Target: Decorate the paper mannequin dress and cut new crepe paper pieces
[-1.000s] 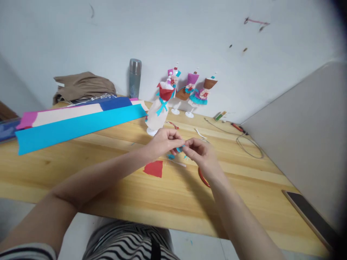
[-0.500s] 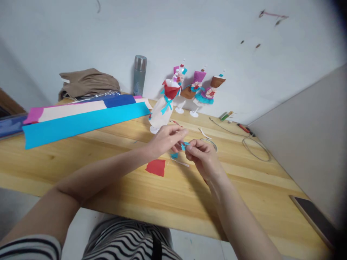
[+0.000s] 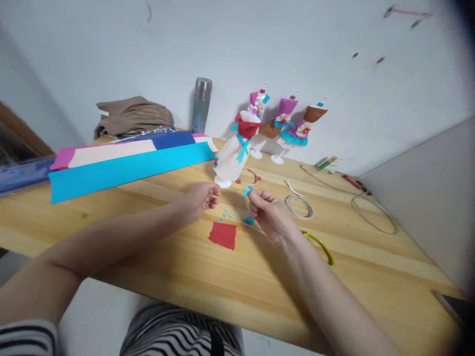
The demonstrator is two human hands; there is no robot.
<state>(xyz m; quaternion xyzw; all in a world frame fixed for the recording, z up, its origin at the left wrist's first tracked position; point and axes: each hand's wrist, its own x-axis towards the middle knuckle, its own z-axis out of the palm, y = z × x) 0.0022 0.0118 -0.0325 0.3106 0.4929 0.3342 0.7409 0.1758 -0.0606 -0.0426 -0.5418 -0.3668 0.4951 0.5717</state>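
Note:
My right hand (image 3: 270,211) pinches a small piece of blue paper (image 3: 248,191) between thumb and forefinger, above the table. To its left, my left hand (image 3: 204,199) hovers with loosely curled fingers, a gap showing between them and nothing visible inside. Tiny blue scraps (image 3: 226,214) lie between the hands, and another blue piece (image 3: 249,220) sits below the right fingers. Nearer me is a red paper piece (image 3: 223,236) with uneven edges. Just beyond the hands stands a small doll figure (image 3: 233,157) in a pale skirt, red top and blue bow.
Three more dressed figures (image 3: 284,121) stand by the wall. Long crepe paper sheets (image 3: 129,172) lie left, before a thermos (image 3: 202,106) and brown cloth (image 3: 135,116). On the right are a tape roll (image 3: 299,207), a yellow handle (image 3: 322,248), a cable (image 3: 356,205) and a dark device (image 3: 454,304).
My hands have come apart: the left has moved left, away from the blue piece, which stays in my right fingers. Tiny blue scraps now show on the table. The view has shifted slightly.

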